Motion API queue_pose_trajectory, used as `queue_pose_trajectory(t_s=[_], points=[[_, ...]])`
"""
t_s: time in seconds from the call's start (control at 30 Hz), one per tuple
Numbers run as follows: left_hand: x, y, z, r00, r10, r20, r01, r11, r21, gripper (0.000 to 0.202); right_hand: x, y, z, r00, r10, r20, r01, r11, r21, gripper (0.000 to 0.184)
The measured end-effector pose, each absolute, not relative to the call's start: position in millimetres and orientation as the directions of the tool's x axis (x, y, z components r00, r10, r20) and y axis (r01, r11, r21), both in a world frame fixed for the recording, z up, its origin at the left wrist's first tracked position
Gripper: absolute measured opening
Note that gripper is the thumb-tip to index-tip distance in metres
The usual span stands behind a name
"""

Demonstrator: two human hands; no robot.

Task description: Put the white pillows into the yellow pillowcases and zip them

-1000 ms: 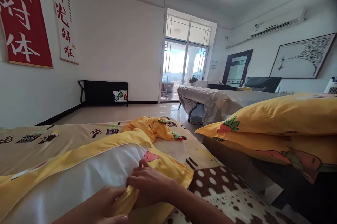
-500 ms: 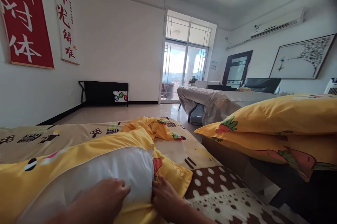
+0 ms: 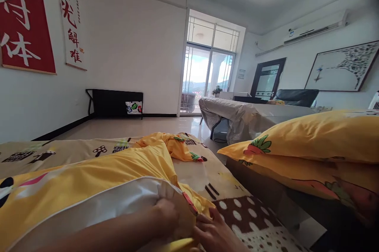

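A white pillow (image 3: 118,200) lies partly inside a yellow pillowcase (image 3: 124,161), its white side showing through the case's long opening. My left hand (image 3: 167,214) presses against the white pillow near its right end; motion smears it and its fingers cannot be made out. At the right edge of the opening, my right hand (image 3: 213,230) is closed on the pillowcase's hem, beside a printed carrot. The case's far corner lies crumpled on the bed.
Beneath lies a beige and brown patterned bed sheet (image 3: 220,173). Stacked yellow carrot-print pillows (image 3: 314,137) rest on a dark surface to the right. Beyond stand a table under a grey cover (image 3: 233,110) and a black folded frame (image 3: 115,102) by the wall.
My left hand has moved right and farther along the white pillow. My right hand has shifted right and down with the hem. Less white pillow shows now.
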State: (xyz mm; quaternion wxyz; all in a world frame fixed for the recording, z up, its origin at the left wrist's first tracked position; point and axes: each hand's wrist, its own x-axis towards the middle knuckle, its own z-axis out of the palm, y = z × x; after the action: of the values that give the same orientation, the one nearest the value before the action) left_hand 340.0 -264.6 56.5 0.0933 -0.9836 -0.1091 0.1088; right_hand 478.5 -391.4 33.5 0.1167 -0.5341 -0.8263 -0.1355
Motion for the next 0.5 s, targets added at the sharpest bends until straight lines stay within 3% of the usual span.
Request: queue_pose_trajectory(t_s=[0.17, 0.27, 0.37, 0.43, 0.5], points=[[355, -279, 65, 0.991, 0.037, -0.128, 0.009, -0.977, -0.214, 0.017, 480, -385, 6, -0.344, 0.673, 0.655, 0.93, 0.338, 0.141, 0.026], [334, -277, 67, 0.99, 0.12, -0.073, 0.121, -0.993, -0.001, 0.015, 482, -384, -3, -0.334, 0.591, 0.735, 0.926, 0.353, 0.137, 0.028], [318, -284, 59, 0.96, 0.272, -0.063, 0.276, -0.891, 0.362, 0.023, 481, -382, 0, -0.293, 0.638, 0.712, 0.933, 0.353, 0.067, 0.022], [313, -294, 50, 0.955, 0.293, -0.053, 0.284, -0.845, 0.452, 0.027, 476, -380, 9, -0.24, 0.735, 0.634, 0.944, 0.33, -0.026, 0.018], [310, -303, 42, 0.963, 0.27, -0.027, 0.253, -0.856, 0.451, 0.025, 468, -379, 23, -0.194, 0.825, 0.531, 0.939, 0.312, -0.143, 0.017]])
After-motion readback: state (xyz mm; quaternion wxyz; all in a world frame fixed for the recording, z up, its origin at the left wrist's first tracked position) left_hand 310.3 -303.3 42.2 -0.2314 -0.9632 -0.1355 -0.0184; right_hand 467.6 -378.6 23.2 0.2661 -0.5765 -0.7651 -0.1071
